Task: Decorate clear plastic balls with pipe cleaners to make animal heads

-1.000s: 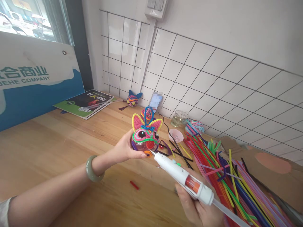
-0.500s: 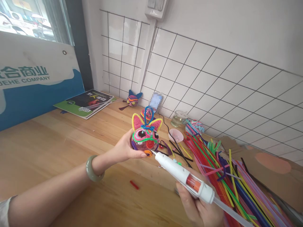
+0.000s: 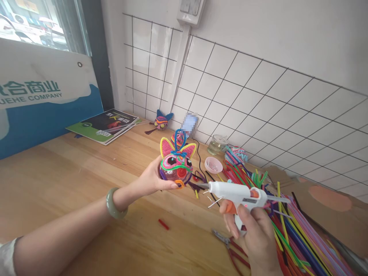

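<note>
My left hand (image 3: 153, 177) is closed round a clear ball ornament (image 3: 175, 174) dressed as an animal face in pipe cleaners. It has yellow-edged pink ears, black eyes, a green band, a red spiral and a blue loop on top. My thumb presses near an orange piece at its lower edge. In my right hand (image 3: 253, 234) is a white hot glue gun (image 3: 232, 191), gripped by its handle with fingers around the orange trigger. A clear glue stick juts from its back. Its metal nozzle points left, a short way right of the ornament and apart from it.
Red-handled pliers (image 3: 231, 249) lie below the glue gun. Bundled pipe cleaners (image 3: 307, 230) fill the right side, beside cardboard (image 3: 322, 207). Behind stand a pink bowl (image 3: 213, 165), a glass jar (image 3: 217, 145), a phone (image 3: 189, 124) and a blue-eared ornament (image 3: 161, 120). A book (image 3: 105, 124) lies back left.
The glue gun has moved right, away from the ornament's lower edge, and turned to lie nearly level. The pliers have come into fuller view. My left hand and the ornament are almost unmoved.
</note>
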Motion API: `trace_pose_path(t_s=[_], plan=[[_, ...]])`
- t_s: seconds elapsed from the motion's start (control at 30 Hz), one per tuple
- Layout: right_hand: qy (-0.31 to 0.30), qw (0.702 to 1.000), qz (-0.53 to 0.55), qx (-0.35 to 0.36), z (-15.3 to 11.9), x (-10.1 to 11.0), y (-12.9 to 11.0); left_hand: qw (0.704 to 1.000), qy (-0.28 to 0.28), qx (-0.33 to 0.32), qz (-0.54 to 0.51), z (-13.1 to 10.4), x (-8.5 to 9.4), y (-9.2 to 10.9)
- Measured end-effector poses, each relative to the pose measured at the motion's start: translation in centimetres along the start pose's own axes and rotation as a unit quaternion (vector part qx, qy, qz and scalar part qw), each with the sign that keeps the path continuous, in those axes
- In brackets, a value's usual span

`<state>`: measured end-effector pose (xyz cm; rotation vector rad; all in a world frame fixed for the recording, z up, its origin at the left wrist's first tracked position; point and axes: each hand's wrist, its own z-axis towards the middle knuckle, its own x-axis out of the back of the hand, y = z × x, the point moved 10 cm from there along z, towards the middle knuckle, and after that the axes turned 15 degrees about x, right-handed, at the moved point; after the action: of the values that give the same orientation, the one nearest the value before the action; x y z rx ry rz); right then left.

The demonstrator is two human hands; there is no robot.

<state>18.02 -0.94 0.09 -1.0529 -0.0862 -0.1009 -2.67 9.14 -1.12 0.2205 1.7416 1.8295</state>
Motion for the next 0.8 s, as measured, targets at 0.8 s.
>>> trace_pose_path(t_s=[0.8], plan=[[-0.018,0.948,-0.289,0.129,0.8,-3.8,-1.8,0.998,-0.036,0.042,0.025,-0.4,-2.3,-2.2]])
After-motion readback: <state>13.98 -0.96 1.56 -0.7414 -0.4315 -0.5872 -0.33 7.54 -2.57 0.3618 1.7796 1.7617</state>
